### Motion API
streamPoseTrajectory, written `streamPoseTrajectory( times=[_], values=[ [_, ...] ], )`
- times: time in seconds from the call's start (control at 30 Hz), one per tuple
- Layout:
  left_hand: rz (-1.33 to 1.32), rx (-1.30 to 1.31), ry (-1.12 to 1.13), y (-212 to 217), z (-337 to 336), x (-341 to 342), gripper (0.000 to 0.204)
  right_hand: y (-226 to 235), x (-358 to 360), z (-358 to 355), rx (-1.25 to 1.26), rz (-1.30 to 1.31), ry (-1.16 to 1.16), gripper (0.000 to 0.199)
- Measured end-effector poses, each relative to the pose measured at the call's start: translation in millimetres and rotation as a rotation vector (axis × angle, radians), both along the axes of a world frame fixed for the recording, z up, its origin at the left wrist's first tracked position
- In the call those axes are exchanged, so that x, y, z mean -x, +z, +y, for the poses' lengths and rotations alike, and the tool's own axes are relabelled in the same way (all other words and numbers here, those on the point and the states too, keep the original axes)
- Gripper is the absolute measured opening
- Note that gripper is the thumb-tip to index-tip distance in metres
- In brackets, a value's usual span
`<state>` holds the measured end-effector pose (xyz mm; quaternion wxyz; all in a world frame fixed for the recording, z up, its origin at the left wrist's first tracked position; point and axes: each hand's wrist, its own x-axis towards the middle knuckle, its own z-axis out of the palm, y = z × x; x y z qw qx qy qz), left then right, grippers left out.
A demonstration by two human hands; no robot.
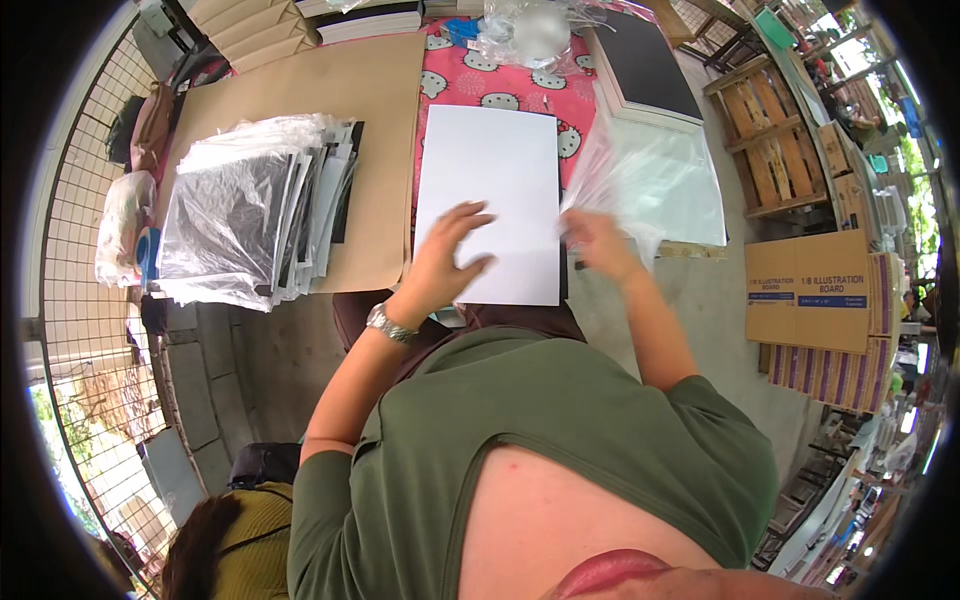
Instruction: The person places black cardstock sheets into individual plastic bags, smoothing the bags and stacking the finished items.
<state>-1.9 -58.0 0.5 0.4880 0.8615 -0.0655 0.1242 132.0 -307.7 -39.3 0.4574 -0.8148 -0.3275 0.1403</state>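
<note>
A white board (490, 165) lies upright before me at the table's front edge, with a dark edge showing along its lower right side. Over its lower left part is my left hand (447, 258), fingers spread and holding nothing. My right hand (602, 245) is smeared by motion just beyond the board's right edge. It is beside a pile of clear plastic sleeves (675, 190), whose near left edge looks lifted and blurred. Whether its fingers grip the plastic cannot be made out.
At left, a stack of plastic-wrapped black boards (225, 220) rests on brown cardboard (385, 150). Black-topped boards (650, 70) lie behind the sleeves. Crumpled clear plastic (530, 38) sits at the back on the pink patterned cover (455, 65). Cartons (810, 290) and a wooden pallet (775, 140) stand right.
</note>
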Motion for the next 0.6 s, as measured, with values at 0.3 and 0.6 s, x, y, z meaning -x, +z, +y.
streamPoseTrajectory(
  times=[0.3, 0.6],
  values=[
    [0.528, 0.624, 0.048, 16.7, -9.9, -17.5, 0.011, 59.3, 19.7, 66.0, -0.183, 0.152, -0.162, 0.020],
    [0.191, 1.086, 0.127, 0.0, 0.5, -13.9, 0.012, 69.6, 13.1, 95.6, -0.037, 0.471, -0.138, 0.014]
  ],
)
